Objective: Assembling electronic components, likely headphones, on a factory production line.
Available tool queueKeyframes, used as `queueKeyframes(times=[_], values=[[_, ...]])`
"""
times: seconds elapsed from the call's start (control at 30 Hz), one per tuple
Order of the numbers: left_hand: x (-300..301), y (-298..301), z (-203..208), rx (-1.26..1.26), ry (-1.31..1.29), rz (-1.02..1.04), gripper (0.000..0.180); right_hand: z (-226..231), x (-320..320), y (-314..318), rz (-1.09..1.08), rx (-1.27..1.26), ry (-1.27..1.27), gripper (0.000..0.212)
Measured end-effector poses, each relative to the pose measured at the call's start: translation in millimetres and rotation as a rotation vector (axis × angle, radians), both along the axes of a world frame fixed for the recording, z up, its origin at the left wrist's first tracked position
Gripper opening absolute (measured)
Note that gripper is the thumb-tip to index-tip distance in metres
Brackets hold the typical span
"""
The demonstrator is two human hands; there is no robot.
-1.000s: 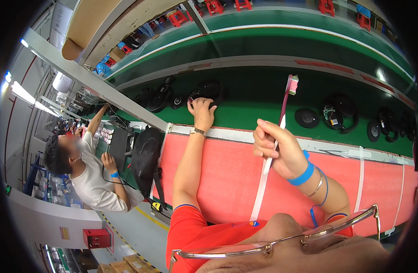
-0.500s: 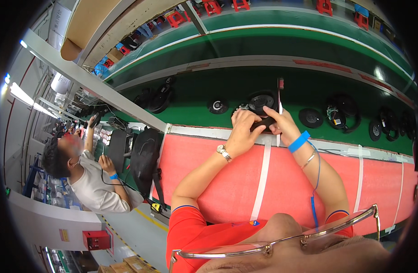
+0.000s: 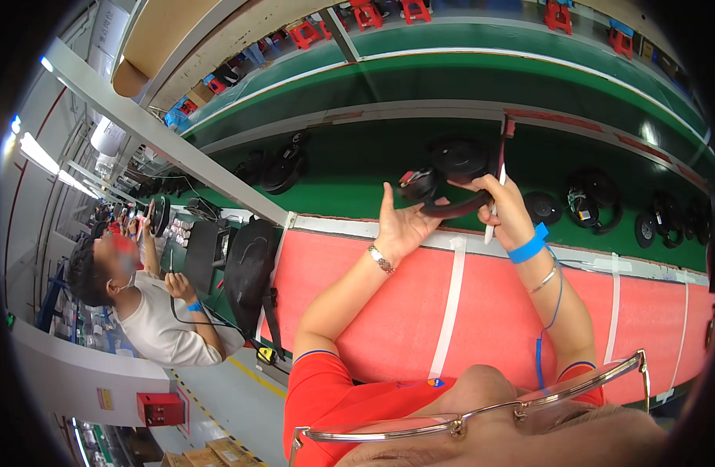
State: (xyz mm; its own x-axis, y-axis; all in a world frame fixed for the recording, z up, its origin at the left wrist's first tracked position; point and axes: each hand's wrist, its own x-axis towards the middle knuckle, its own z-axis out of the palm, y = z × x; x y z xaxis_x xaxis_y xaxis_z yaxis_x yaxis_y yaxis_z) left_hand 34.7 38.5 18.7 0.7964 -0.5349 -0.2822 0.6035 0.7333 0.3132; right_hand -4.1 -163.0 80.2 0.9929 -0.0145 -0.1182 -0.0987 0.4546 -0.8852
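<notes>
Black over-ear headphones (image 3: 460, 161) hang over the green conveyor in front of me, their curved headband towards me. My right hand (image 3: 510, 208) is closed around a slim brush like a toothbrush, with a white handle (image 3: 502, 173) and reddish bristles at its top. Those same fingers also reach the side of the headphones. Under the headband lies my left hand (image 3: 404, 230), palm up, thumb raised and fingers stretched out against it. The smaller-looking ear cup (image 3: 419, 184) shows some red and pale detail, too blurred to make out.
Right along the conveyor lie a round black part (image 3: 542, 208), headphones with exposed wiring (image 3: 587, 198) and more headphones (image 3: 665, 218). Other headphones (image 3: 283, 171) lie left, near a slanting grey post (image 3: 209, 171). A black bag (image 3: 250, 265) and a co-worker (image 3: 166, 311) are further left.
The headphones have come up and turned, and the brush has shifted right with my right hand. My left fingers have opened from their grip. The ringed disc left of the headphones no longer shows.
</notes>
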Motion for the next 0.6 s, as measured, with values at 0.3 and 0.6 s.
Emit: queueKeyframes(times=[0.3, 0.6], values=[[25, 39, -4, 0.085, -0.054, 0.079, 0.052, 40, -34, 13, 0.180, -0.129, -0.015, 0.013], [-21, 1, 42, 0.286, -0.266, 0.277, 0.023, -9, -97, -47, 0.052, -0.084, 0.169, 0.016]])
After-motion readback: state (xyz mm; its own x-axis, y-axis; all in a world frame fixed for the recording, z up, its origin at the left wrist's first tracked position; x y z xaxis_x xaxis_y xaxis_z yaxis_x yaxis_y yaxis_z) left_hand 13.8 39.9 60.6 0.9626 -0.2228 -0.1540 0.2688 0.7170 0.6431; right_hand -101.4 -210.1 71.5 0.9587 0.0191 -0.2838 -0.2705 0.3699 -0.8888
